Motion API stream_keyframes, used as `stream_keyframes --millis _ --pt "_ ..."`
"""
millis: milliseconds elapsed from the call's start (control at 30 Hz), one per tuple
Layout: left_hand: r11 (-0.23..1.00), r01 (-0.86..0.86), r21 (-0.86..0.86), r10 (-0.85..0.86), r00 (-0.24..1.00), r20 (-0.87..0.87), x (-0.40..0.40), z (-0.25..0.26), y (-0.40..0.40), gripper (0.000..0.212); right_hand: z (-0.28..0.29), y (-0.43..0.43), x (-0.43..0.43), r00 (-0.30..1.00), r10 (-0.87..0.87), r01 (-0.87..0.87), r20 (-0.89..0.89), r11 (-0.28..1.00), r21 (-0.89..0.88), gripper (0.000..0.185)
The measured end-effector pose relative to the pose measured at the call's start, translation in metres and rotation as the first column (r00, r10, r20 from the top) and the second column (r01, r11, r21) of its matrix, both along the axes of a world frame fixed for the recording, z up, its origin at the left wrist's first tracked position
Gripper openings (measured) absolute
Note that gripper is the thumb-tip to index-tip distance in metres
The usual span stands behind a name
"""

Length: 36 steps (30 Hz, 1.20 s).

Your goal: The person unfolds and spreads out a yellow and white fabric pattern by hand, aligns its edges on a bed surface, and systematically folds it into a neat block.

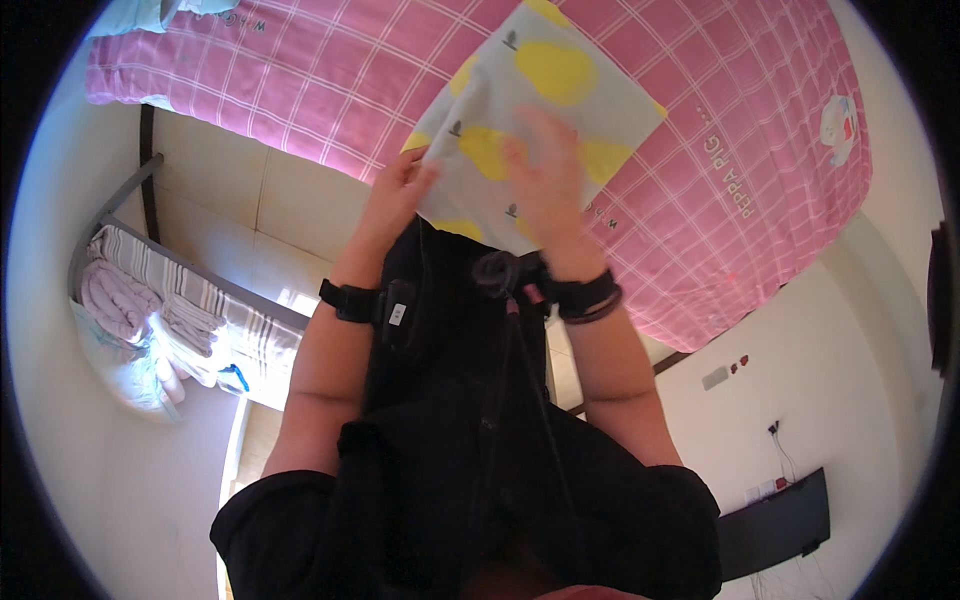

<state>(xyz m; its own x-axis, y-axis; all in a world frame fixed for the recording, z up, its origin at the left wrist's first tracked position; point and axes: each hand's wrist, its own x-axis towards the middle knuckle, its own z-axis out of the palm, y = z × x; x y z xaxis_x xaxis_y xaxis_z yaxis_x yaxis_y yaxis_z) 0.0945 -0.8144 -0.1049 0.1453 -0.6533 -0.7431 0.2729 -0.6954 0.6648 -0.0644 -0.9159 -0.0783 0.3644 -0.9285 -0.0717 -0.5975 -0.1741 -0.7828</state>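
Note:
A folded white cloth with yellow pear-like shapes (pixel 484 97) lies on a pink checked bed cover (pixel 330 82) in front of me. My left hand (pixel 397 187) pinches the cloth's left edge between thumb and fingers. Over the cloth's right part is my right hand (pixel 551 176), blurred, with its fingers spread; whether it touches the fabric I cannot tell. Black bands circle both wrists, and a dark cord hangs near the right one.
At the left, a grey metal rail (pixel 202 274) stands beside a striped cloth and a rolled lilac blanket (pixel 116 296). Pale floor tiles (pixel 225 180) show below the bed. A dark flat screen (pixel 776 529) hangs on the wall at lower right.

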Motion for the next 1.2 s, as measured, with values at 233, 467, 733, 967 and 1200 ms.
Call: stream_keyframes --millis 233,467,733,967,1200 --pt "0.795 0.544 -0.268 -0.261 0.706 0.658 0.001 0.025 -0.038 0.016 -0.019 -0.12 -0.024 0.959 0.229 -0.249 -0.164 0.962 -0.111 0.046" --pt "0.891 0.428 0.153 -0.412 0.617 0.67 0.018 -0.015 -0.036 0.027 -0.03 -0.145 -0.007 0.928 0.25 -0.09 -0.277 0.87 0.485 0.05" --pt "0.919 0.383 0.09 -0.29 0.507 0.812 0.018 -0.038 -0.012 0.035 -0.034 -0.044 0.012 0.732 0.294 -0.497 -0.615 0.847 -0.186 0.051" --pt "0.896 0.414 0.158 -0.358 0.466 0.809 0.017 -0.035 -0.02 0.031 -0.066 -0.09 -0.011 0.608 0.433 -0.58 -0.665 0.815 0.0 0.054" --pt "0.958 0.284 0.043 -0.285 0.924 0.253 0.026 -0.032 -0.029 0.032 -0.087 -0.087 -0.076 0.767 -0.254 0.203 -0.589 0.967 -0.153 0.055"
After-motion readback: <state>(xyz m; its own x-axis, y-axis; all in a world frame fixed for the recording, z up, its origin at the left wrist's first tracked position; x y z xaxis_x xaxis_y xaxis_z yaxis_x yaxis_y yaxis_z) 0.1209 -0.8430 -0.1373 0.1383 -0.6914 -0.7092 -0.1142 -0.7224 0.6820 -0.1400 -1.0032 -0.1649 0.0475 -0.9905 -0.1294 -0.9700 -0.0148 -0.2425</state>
